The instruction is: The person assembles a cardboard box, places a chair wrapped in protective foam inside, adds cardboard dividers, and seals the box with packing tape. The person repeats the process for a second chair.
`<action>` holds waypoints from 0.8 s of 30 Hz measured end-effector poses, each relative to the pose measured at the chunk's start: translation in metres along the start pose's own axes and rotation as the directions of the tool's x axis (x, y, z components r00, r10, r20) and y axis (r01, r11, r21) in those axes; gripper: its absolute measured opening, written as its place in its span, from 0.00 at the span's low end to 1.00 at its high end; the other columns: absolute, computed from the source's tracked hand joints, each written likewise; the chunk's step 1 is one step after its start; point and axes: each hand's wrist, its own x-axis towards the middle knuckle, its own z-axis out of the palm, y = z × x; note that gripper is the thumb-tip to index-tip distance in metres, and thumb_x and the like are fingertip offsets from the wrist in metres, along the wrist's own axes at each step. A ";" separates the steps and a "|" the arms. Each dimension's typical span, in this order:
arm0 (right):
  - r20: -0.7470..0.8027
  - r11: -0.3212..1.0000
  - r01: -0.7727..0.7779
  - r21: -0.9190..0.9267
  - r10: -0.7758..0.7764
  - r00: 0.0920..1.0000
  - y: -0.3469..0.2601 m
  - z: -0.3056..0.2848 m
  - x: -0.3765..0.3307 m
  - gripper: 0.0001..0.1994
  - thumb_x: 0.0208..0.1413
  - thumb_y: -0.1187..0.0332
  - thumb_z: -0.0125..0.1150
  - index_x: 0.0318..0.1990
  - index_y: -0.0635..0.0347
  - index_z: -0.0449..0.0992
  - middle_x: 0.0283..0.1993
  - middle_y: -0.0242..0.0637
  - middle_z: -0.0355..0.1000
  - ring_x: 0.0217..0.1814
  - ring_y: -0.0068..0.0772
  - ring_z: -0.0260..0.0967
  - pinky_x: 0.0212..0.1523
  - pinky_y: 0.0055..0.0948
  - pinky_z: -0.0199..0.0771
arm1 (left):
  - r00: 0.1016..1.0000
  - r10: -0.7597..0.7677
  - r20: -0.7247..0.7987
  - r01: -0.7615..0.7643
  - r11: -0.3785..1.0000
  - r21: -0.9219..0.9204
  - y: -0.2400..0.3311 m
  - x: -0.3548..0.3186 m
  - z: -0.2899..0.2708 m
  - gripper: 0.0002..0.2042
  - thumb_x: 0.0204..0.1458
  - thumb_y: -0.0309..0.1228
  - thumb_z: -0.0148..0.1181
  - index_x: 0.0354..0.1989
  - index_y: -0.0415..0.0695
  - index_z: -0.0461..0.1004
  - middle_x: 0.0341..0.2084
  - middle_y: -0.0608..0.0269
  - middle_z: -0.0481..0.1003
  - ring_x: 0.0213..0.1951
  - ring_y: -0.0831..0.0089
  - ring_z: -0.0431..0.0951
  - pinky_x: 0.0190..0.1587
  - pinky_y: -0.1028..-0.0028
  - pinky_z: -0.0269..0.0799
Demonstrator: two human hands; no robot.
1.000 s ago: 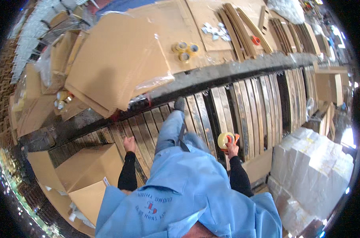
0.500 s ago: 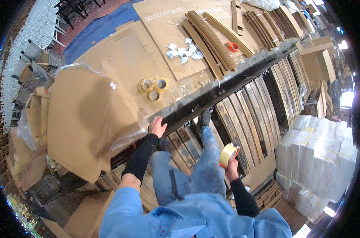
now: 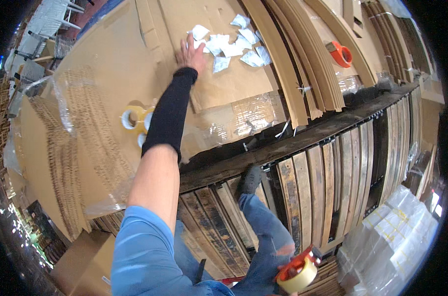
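**Left grip on the packets, right grip on the tape gun**

My left hand (image 3: pixel 190 52) reaches far out over the worktop (image 3: pixel 110 74), its grip spread flat, fingers apart, resting at the left edge of the white packets (image 3: pixel 229 47). The packets lie in a loose scatter on the cardboard, just to the right of my fingers and touching them at the near end; I count about nine, though some overlap and I cannot be sure. A black sleeve (image 3: pixel 169 116) covers my forearm up to the wrist.

My right hand (image 3: pixel 290 276) is low at the bottom edge, well apart from the packets, its grip clamped on a tape gun (image 3: pixel 298 271) with an orange frame and one pale roll in it. Most of the hand is hidden behind the gun.

Beside my left forearm, on its left, sit tape rolls (image 3: pixel 135 121): two show plainly and a third peeks out under the sleeve. One more orange tape gun (image 3: pixel 340 54) lies far off on the curved cardboard strips (image 3: pixel 303 64), to the right of the packets. My one visible shoe (image 3: pixel 251 178) stands on wooden slats (image 3: pixel 322 187) below the worktop's dark edge. Wrapped white bundles (image 3: pixel 396 237) are stacked at lower right.
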 end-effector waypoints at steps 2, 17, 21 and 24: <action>-0.020 1.000 -0.018 -0.010 0.018 1.000 -0.008 -0.018 0.020 0.23 0.60 0.62 0.58 0.60 0.62 0.71 0.48 0.39 0.77 0.44 0.33 0.78 0.44 0.34 0.80 | 0.983 -0.065 0.173 0.057 0.997 0.054 -0.009 0.034 0.022 0.20 0.55 0.35 0.58 0.58 0.60 0.72 0.70 0.54 0.55 0.69 0.45 0.56 0.63 0.39 0.61; 0.186 0.969 -0.051 -0.243 0.098 0.978 -0.012 -0.029 0.084 0.24 0.63 0.54 0.55 0.62 0.57 0.70 0.51 0.39 0.75 0.44 0.34 0.74 0.41 0.34 0.75 | 0.532 -0.643 0.551 0.532 -0.252 -0.808 0.094 -0.268 -0.149 0.13 0.50 0.24 0.56 0.45 0.37 0.74 0.34 0.62 0.75 0.38 0.67 0.76 0.42 0.63 0.73; 0.390 0.939 -0.066 -0.338 0.203 0.898 -0.019 0.010 0.095 0.25 0.63 0.51 0.55 0.62 0.55 0.69 0.51 0.38 0.74 0.45 0.35 0.73 0.40 0.34 0.74 | 0.323 -0.780 0.536 -0.091 -0.589 -0.803 0.038 -0.465 -0.310 0.20 0.51 0.21 0.55 0.54 0.35 0.72 0.44 0.54 0.78 0.43 0.60 0.81 0.44 0.56 0.82; 0.492 0.929 -0.006 -0.370 0.201 0.847 -0.021 0.053 0.108 0.25 0.64 0.50 0.54 0.63 0.54 0.69 0.52 0.38 0.74 0.45 0.35 0.72 0.39 0.34 0.74 | 0.250 -0.861 0.442 -0.228 -0.496 -0.838 -0.044 -0.618 -0.436 0.16 0.57 0.23 0.53 0.55 0.38 0.71 0.47 0.57 0.77 0.47 0.62 0.80 0.51 0.58 0.79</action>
